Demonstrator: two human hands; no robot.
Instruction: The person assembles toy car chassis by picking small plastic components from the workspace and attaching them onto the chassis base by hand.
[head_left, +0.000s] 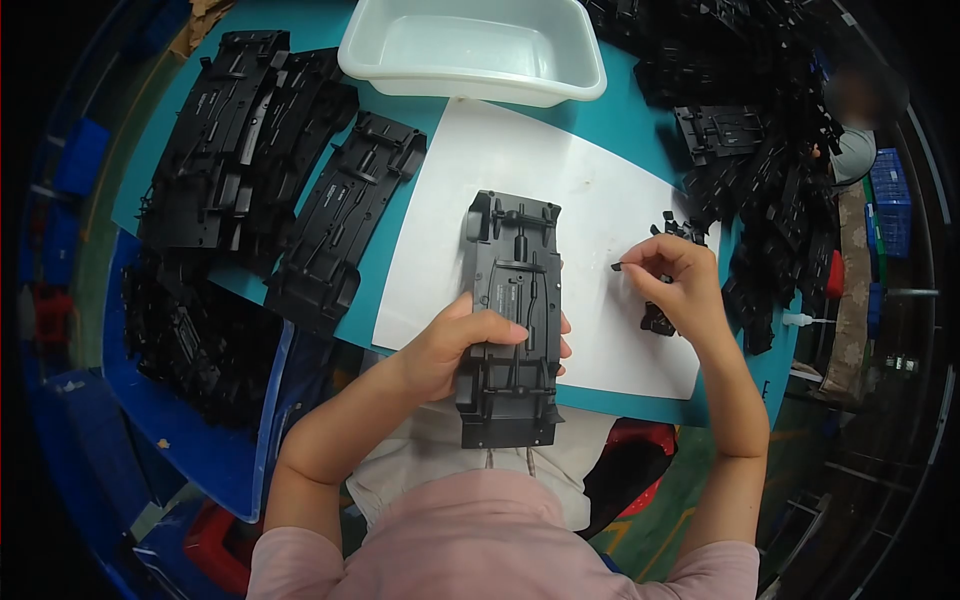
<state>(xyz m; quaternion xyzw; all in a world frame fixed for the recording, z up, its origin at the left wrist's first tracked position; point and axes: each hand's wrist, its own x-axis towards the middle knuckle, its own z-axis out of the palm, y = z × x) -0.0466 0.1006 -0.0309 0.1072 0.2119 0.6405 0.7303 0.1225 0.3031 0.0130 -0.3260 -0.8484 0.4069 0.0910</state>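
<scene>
My left hand (447,345) is wrapped round a black plastic model-car chassis plate (512,390), its thumb across the middle and its fingertips showing at the far edge. The plate is held lengthwise over the near part of a white sheet (440,220). To the right, my right hand (680,283) pinches a small black plastic piece (617,266) between thumb and forefinger. Behind and below that hand lies a pile of small black parts (655,320), partly hidden by it. The two hands are apart.
A white plastic tub (470,85) stands at the back of the teal table (620,110). Similar chassis plates (345,215) lie at the left, and a heap of black parts (780,190) fills the right. A blue crate (262,440) holds more at lower left. Another person's sleeve (853,155) shows far right.
</scene>
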